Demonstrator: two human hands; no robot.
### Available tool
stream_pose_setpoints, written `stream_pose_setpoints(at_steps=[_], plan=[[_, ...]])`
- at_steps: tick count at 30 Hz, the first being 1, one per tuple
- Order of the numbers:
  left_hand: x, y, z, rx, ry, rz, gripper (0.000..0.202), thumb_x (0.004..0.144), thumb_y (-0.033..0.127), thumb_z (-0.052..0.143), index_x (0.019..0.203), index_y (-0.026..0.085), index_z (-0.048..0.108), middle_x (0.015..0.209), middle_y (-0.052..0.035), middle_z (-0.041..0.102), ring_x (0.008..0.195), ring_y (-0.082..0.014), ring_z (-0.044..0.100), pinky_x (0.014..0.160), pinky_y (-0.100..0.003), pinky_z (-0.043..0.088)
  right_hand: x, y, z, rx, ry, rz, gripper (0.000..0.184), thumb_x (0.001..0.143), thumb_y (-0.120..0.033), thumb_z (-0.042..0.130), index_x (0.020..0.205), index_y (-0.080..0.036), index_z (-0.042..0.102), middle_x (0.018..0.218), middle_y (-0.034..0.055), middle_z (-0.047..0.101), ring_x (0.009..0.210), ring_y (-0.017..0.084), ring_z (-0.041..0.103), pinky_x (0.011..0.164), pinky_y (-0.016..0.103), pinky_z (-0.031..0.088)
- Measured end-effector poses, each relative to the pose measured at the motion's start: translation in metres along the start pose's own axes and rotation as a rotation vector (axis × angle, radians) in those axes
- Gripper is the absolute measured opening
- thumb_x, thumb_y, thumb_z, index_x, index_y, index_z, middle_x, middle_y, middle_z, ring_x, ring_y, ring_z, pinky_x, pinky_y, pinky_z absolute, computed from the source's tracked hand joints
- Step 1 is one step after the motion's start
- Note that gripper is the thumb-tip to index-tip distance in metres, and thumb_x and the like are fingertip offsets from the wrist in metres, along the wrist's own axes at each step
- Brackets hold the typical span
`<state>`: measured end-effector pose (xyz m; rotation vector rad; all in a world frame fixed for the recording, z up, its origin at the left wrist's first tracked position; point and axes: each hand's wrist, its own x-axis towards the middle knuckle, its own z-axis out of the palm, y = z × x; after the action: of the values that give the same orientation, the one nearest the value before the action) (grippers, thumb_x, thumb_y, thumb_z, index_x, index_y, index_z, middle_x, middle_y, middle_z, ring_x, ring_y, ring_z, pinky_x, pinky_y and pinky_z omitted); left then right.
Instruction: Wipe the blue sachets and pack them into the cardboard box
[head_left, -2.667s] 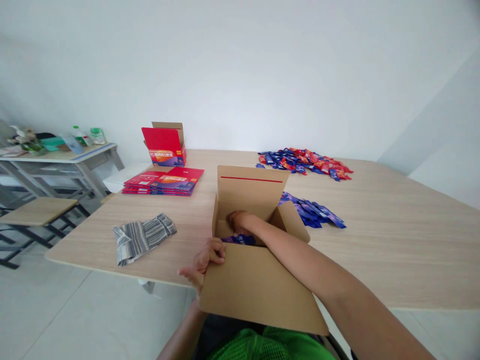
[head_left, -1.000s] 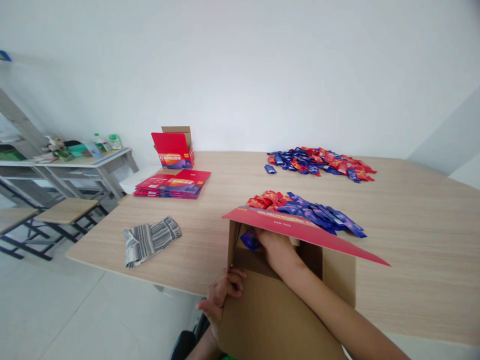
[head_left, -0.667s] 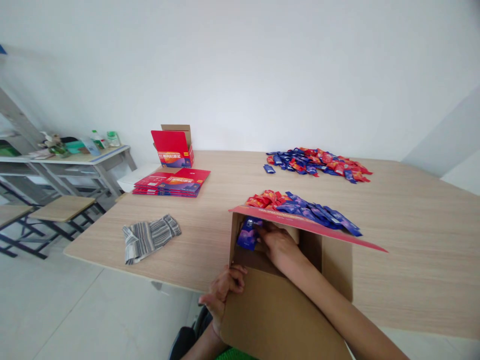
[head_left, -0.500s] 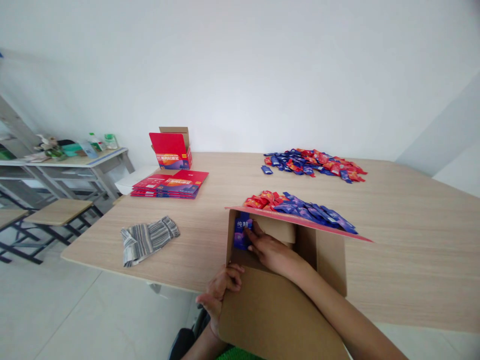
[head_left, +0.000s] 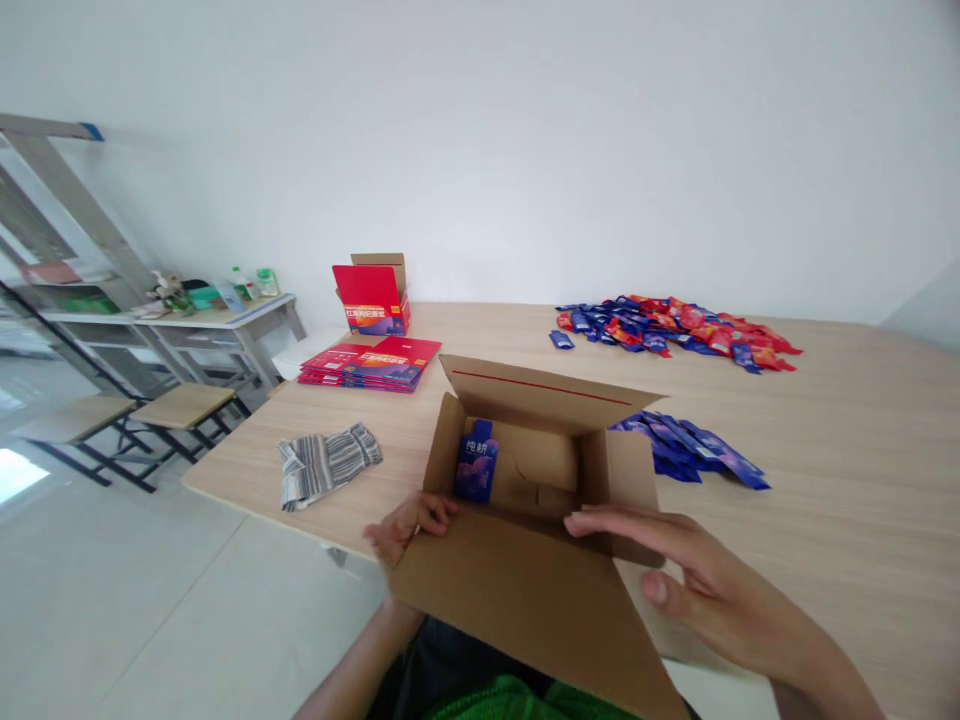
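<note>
An open cardboard box [head_left: 525,590] is tilted toward me at the table's front edge, its flaps spread. Inside, against the left wall, stands a blue-purple sachet [head_left: 477,465]. My left hand [head_left: 412,525] grips the box at its front left corner, fingers over the edge. Over the right side of the box hovers my right hand [head_left: 705,580], fingers stretched and thumb apart, with nothing in it. Behind the box's right flap lies a small pile of blue sachets [head_left: 697,450]; the box hides part of the area behind it.
A large pile of red and blue sachets [head_left: 667,330] lies toward the wall. Flattened red cartons [head_left: 371,365] are stacked at the left, near an upright red box [head_left: 375,305]. A striped cloth [head_left: 328,465] lies near the left edge. Stools [head_left: 184,405] stand beyond.
My right hand has let go of the blue-purple sachet and come out of the box to the right. The box's back flap has swung up. My view has turned slightly left.
</note>
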<state>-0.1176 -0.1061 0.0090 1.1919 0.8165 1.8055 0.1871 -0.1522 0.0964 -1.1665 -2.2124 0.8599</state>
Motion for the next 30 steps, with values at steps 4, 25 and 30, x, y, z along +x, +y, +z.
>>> stream_pose_setpoints(at_steps=[4, 25, 30], plan=[[0.009, 0.007, 0.0, 0.045, -0.018, -0.077, 0.082, 0.084, 0.088, 0.033, 0.06, 0.019, 0.07, 0.071, -0.009, 0.068, 0.078, -0.0248, 0.066, 0.078, -0.038, 0.051, 0.001, 0.016, 0.011, -0.145, 0.039, -0.041, 0.1, 0.072, -0.093, 0.051, 0.142, -0.022, 0.063, 0.143, 0.0182, 0.061, 0.139, 0.045, 0.049, 0.113, 0.063, 0.041], [0.035, 0.01, -0.047, 0.22, -0.246, -0.154, 0.103, 0.082, 0.082, 0.051, 0.16, 0.046, -0.007, 0.173, -0.0093, 0.005, 0.139, -0.0352, 0.052, 0.108, -0.052, 0.049, 0.06, 0.026, 0.011, -0.05, -0.015, -0.032, 0.118, 0.063, -0.106, 0.024, 0.126, -0.016, 0.066, 0.119, 0.0195, 0.066, 0.11, 0.038, 0.058, 0.097, 0.051, 0.047], [0.028, 0.036, -0.056, 0.36, -0.441, -0.156, 0.081, 0.088, 0.073, 0.054, 0.158, 0.037, 0.034, 0.173, -0.0082, 0.006, 0.145, -0.0404, 0.043, 0.115, -0.054, 0.043, 0.056, 0.022, 0.011, -0.078, -0.042, 0.017, 0.111, 0.061, -0.103, 0.045, 0.13, -0.018, 0.064, 0.12, 0.0175, 0.066, 0.109, 0.037, 0.059, 0.095, 0.048, 0.048]])
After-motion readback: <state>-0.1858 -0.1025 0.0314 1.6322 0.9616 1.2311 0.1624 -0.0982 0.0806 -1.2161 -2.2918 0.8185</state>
